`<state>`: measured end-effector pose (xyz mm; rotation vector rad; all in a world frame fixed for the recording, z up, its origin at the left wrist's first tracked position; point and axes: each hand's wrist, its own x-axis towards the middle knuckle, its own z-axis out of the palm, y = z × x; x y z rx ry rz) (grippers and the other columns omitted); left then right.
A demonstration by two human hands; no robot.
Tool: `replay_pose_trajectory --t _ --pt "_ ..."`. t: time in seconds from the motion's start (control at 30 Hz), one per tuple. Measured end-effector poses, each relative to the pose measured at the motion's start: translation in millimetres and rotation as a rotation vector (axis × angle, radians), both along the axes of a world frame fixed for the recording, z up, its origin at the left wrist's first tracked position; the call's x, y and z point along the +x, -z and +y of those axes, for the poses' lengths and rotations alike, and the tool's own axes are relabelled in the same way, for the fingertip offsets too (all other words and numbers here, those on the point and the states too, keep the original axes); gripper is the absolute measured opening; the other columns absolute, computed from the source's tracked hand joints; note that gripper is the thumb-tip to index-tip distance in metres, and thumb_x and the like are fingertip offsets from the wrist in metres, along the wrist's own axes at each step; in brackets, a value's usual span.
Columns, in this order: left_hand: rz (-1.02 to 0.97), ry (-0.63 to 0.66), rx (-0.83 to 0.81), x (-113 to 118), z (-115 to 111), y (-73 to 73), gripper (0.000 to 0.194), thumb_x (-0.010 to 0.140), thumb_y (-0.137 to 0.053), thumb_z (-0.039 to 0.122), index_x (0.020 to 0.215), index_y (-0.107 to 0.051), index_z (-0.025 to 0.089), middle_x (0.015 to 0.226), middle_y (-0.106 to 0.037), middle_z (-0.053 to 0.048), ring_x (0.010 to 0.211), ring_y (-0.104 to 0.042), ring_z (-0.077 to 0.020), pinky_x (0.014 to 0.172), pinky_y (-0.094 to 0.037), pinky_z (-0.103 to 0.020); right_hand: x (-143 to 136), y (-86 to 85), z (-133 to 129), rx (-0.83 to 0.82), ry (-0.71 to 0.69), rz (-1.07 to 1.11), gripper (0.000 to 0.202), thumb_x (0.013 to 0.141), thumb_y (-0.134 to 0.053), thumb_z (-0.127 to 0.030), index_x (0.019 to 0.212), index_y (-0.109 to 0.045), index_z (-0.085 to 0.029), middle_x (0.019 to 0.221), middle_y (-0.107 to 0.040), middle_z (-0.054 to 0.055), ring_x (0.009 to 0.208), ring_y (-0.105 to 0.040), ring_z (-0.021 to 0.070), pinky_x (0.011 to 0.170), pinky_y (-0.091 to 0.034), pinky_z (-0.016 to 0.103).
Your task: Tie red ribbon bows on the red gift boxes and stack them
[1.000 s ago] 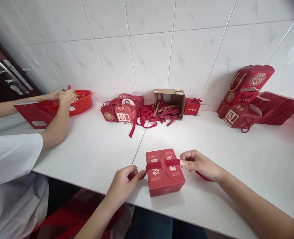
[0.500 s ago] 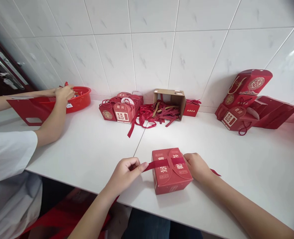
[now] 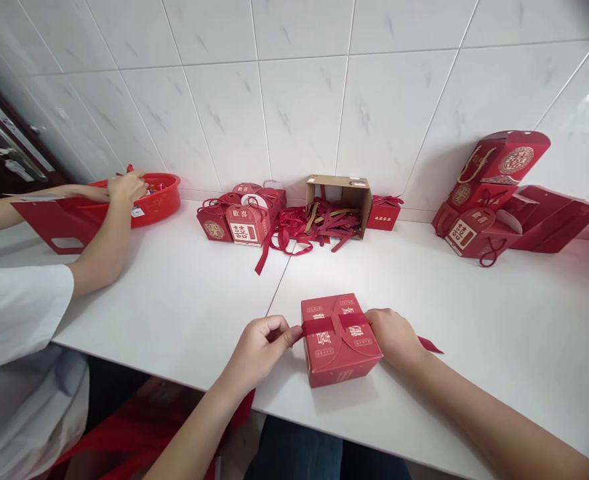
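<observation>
A red gift box (image 3: pixel 345 375) with pale lettering and rounded interlocking top flaps sits on the white table before me. Across its top lies a dark red ribbon (image 3: pixel 319 325), which passes under the middle of the flaps. My left hand (image 3: pixel 265 347) pinches the ribbon just off the box's left edge, thumb against forefinger. At the opposite side, my right hand (image 3: pixel 393 335) is closed, its knuckles close against the box. The ribbon's loose end (image 3: pixel 430 345) sticks out beyond that wrist; the right fingertips are hidden.
Against the tiled wall stand red gift boxes (image 3: pixel 244 223), a cardboard box (image 3: pixel 367 200) spilling ribbons (image 3: pixel 332 225), and stacked boxes with bags (image 3: pixel 489 200) at right. At left, another person's hands (image 3: pixel 124 187) reach into a red basin (image 3: pixel 167 200) beside a red bag (image 3: pixel 59 227).
My left hand has moved slightly right, closer to the box, still pinching the ribbon. The box and my right hand are nearly where they were. The other person's hands have barely moved.
</observation>
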<state>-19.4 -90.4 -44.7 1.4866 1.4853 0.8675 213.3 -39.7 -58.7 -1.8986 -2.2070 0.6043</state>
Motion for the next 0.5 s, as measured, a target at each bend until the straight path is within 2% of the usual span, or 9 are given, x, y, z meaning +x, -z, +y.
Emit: replay_pose_trajectory --t 0.13,0.33,0.43,0.5 --pt "0.029 0.004 -0.023 -1.0 -1.9 4.4 0.048 0.079 -0.054 0.058 0.059 -0.04 0.017 0.059 -0.038 0.004 0.059 -0.034 -0.0111 0.056 -0.027 -0.023 6.3 4.2 2.8 0.031 0.011 0.068 0.046 0.091 -0.038 -0.03 0.048 -0.023 -0.02 0.048 -0.042 0.001 0.044 -0.029 0.0118 0.044 -0.021 0.026" --pt "0.134 0.006 -0.06 -13.4 -4.5 9.1 0.048 0.079 -0.053 0.059 0.058 -0.041 0.018 0.058 -0.036 0.004 0.058 -0.032 -0.0111 0.054 -0.026 -0.023 24.1 -0.9 7.9 0.143 0.055 0.198 0.051 0.093 -0.031 -0.045 0.051 -0.016 -0.021 0.048 -0.022 -0.003 0.045 -0.017 0.0105 0.045 -0.018 0.026" --pt "0.19 -0.008 -0.031 -23.1 -3.0 9.4 0.044 0.079 -0.057 0.055 0.059 -0.043 0.018 0.058 -0.039 0.004 0.058 -0.036 -0.0113 0.055 -0.03 -0.024 24.9 -4.1 6.6 0.219 0.044 0.262 0.052 0.092 -0.037 -0.049 0.052 -0.018 -0.021 0.049 -0.023 -0.004 0.047 -0.019 0.0104 0.046 -0.02 0.026" --pt "0.201 -0.044 0.075 -29.1 -3.7 8.2 0.035 0.08 -0.059 0.049 0.067 -0.05 0.019 0.066 -0.048 0.002 0.063 -0.045 -0.0134 0.059 -0.037 -0.025 26.3 -6.5 6.1 0.306 0.015 0.314 0.05 0.091 -0.039 -0.051 0.053 -0.029 -0.021 0.051 -0.034 -0.003 0.048 -0.029 0.0108 0.048 -0.027 0.026"
